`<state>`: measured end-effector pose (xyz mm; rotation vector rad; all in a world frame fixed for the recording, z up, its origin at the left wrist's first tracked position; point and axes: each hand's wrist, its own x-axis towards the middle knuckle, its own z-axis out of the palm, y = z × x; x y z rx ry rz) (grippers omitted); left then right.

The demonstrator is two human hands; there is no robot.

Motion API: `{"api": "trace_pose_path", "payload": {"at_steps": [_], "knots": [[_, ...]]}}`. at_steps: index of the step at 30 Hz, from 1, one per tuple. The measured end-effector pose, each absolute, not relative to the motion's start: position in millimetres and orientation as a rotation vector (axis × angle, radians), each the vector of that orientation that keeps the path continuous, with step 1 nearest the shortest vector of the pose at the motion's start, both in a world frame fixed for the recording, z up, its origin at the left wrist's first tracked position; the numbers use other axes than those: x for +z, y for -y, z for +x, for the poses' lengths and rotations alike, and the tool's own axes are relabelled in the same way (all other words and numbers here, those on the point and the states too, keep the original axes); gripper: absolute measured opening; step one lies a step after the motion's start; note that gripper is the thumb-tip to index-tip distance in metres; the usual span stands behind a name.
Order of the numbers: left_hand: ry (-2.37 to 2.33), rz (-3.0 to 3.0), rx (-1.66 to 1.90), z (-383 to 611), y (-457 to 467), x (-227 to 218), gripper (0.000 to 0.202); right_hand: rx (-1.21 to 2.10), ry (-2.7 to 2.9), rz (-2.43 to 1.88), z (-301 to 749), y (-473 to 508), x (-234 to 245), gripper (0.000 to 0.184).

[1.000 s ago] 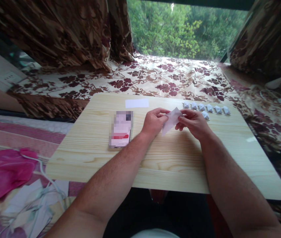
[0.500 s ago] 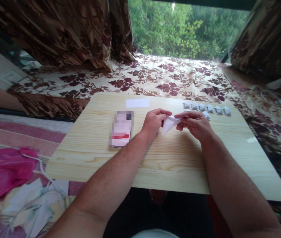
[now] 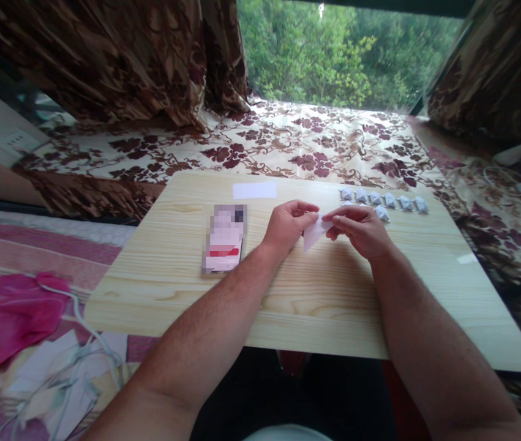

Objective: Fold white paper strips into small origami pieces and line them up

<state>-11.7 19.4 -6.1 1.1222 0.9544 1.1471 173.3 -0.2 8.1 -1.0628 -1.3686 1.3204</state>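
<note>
A folded piece of white paper (image 3: pixel 314 234) is held just above the wooden table, its pointed end hanging down toward me. My left hand (image 3: pixel 288 225) pinches its upper left edge between thumb and fingers. On the other side, my right hand (image 3: pixel 359 228) grips the paper's right part, thumb and forefinger closed. Beyond my right hand stand several small folded paper pieces (image 3: pixel 389 201) in a row, with a second, partly hidden row in front that includes one paper piece (image 3: pixel 382 213) close to my knuckles.
A phone (image 3: pixel 224 245), blurred out, lies left of my hands. Behind it is a flat white paper strip (image 3: pixel 254 190). The small table (image 3: pixel 324 312) abuts a cloth-covered ledge (image 3: pixel 283 141). Cables and papers (image 3: pixel 65 380) lie on the bed at left.
My fingers have shifted slightly on the paper, with the right thumb now drawn closer to the forefinger. The paper's angle has changed a little. Everything else stays put.
</note>
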Motion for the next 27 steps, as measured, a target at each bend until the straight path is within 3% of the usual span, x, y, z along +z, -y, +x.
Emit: {"api": "trace_pose_path", "payload": {"at_steps": [8, 16, 27], "knots": [[-0.982, 1.236, 1.201, -10.1, -18.5, -9.3, 0.025, 1.211, 1.418, -1.101, 166.2, 1.0, 8.3, 0.047], [-1.022, 1.385, 1.239, -10.3, -16.2, -8.4, 0.026, 1.208, 1.416, -1.182, 164.6, -2.5, 3.3, 0.034], [-0.957, 1.382, 1.124, -8.1, -15.2, -10.0, 0.04, 1.159, 1.402, -1.217, 163.1, -1.3, 5.8, 0.032]]}}
